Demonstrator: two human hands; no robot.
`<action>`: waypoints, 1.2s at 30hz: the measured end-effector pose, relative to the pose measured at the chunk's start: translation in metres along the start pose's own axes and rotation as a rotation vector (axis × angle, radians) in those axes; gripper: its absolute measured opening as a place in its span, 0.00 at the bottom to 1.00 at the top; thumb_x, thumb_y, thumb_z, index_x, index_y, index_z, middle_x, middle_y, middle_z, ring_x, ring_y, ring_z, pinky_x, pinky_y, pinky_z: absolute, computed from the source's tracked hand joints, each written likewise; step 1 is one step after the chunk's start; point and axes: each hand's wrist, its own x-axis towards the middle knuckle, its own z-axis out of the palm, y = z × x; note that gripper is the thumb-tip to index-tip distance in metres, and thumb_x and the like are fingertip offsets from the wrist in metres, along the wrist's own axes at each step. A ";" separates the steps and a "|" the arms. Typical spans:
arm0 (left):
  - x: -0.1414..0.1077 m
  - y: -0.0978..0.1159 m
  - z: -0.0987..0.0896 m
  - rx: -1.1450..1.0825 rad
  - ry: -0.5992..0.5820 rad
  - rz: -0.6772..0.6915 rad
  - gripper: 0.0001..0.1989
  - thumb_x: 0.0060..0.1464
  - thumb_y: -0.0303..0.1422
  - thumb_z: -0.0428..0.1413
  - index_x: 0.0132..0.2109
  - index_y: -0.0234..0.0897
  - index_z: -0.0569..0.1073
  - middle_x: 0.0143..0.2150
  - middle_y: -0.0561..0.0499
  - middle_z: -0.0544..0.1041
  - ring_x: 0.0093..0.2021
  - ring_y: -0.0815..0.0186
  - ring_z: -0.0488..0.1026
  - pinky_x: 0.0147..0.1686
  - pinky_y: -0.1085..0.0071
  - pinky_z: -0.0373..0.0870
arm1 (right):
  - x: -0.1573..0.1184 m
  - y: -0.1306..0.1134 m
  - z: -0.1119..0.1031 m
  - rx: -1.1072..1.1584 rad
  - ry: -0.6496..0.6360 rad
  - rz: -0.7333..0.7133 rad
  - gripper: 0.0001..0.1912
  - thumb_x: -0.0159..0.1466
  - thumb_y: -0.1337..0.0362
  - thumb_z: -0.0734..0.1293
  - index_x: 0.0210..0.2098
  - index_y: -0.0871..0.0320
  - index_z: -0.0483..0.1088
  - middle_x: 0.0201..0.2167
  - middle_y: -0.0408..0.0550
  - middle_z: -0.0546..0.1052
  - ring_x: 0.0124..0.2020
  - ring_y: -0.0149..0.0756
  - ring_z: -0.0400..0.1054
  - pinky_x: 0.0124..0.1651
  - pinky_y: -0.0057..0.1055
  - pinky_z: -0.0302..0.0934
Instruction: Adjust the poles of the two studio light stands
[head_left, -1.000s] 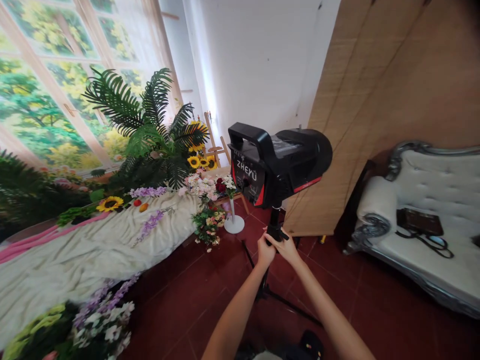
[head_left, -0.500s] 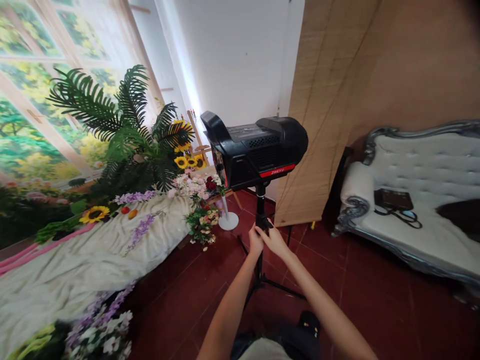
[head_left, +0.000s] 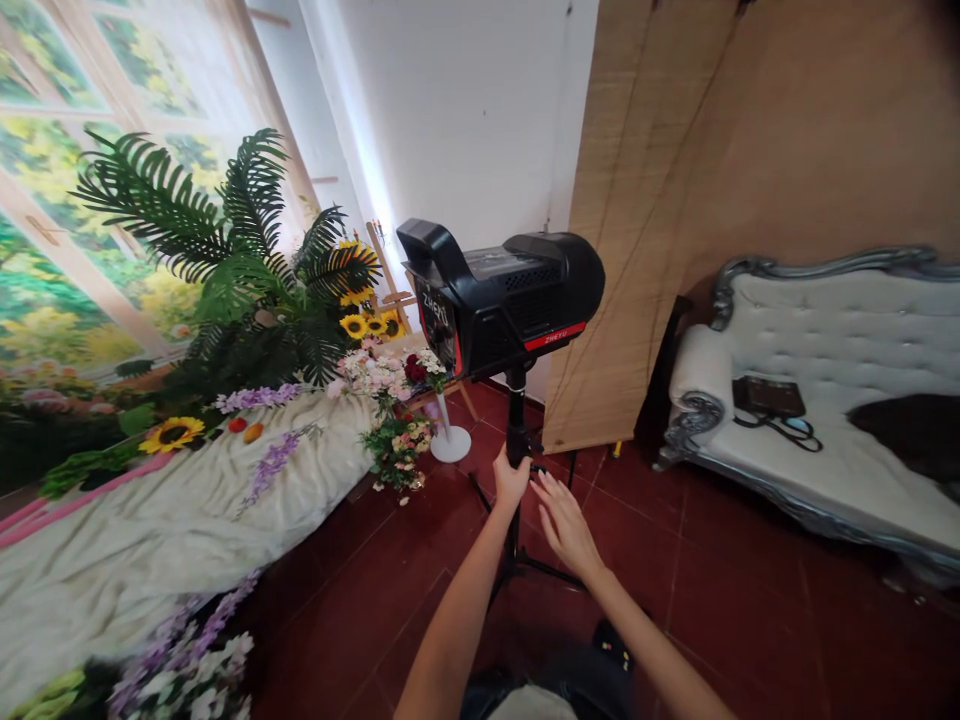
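Note:
A black studio light (head_left: pixel 517 295) with a red stripe sits on top of a black light stand (head_left: pixel 516 410), its front turned to the left. My left hand (head_left: pixel 511 482) is wrapped around the stand's pole below the light. Just to the right, my right hand (head_left: pixel 564 525) is open, fingers stretched toward a small knob (head_left: pixel 537 468) on the pole. Whether its fingertips touch the knob I cannot tell. The stand's legs (head_left: pixel 551 572) spread over the dark red tiled floor.
On the left, a cloth-draped platform (head_left: pixel 300 510) holds artificial flowers, with a palm plant (head_left: pixel 240 230) behind. A white round base (head_left: pixel 451 444) stands near it. A bamboo blind (head_left: pixel 611 250) hangs behind the light. A tufted sofa (head_left: pixel 795 340) with a dark bag (head_left: pixel 769 397) is at right.
My right hand has come off the pole and opened, moving slightly down and right. My left hand still grips the pole. The light has turned a little, showing more of its front.

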 end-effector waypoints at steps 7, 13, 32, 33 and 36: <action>0.001 -0.003 0.001 -0.001 0.015 -0.005 0.12 0.43 0.29 0.56 0.38 0.33 0.72 0.34 0.48 0.77 0.34 0.66 0.73 0.38 0.69 0.69 | 0.010 0.009 0.005 -0.135 -0.052 -0.042 0.31 0.65 0.68 0.53 0.66 0.51 0.38 0.66 0.45 0.47 0.65 0.40 0.42 0.65 0.47 0.44; 0.002 -0.004 0.000 -0.003 0.010 0.047 0.12 0.43 0.29 0.56 0.38 0.32 0.73 0.34 0.47 0.77 0.34 0.65 0.72 0.38 0.69 0.69 | 0.020 0.012 -0.003 -0.165 -0.030 -0.066 0.30 0.64 0.71 0.52 0.65 0.53 0.41 0.65 0.46 0.51 0.65 0.38 0.45 0.64 0.46 0.45; 0.002 -0.008 -0.001 0.012 -0.015 0.057 0.13 0.45 0.29 0.55 0.40 0.32 0.73 0.35 0.47 0.77 0.35 0.64 0.73 0.38 0.68 0.70 | 0.046 0.015 0.006 -0.115 0.173 0.074 0.19 0.58 0.70 0.59 0.48 0.56 0.67 0.45 0.49 0.74 0.44 0.41 0.66 0.47 0.38 0.58; 0.002 -0.008 -0.002 0.011 -0.017 0.055 0.13 0.44 0.29 0.55 0.40 0.32 0.73 0.35 0.46 0.77 0.36 0.64 0.73 0.39 0.68 0.70 | 0.047 0.015 0.005 -0.076 0.175 0.109 0.19 0.58 0.68 0.59 0.49 0.55 0.66 0.45 0.49 0.74 0.45 0.40 0.66 0.48 0.37 0.59; 0.003 -0.011 -0.002 0.011 -0.018 0.044 0.13 0.44 0.30 0.55 0.40 0.32 0.73 0.35 0.46 0.77 0.36 0.64 0.73 0.39 0.67 0.70 | 0.042 0.024 0.008 0.001 0.099 0.333 0.19 0.59 0.63 0.59 0.50 0.53 0.64 0.38 0.46 0.76 0.39 0.38 0.70 0.40 0.32 0.62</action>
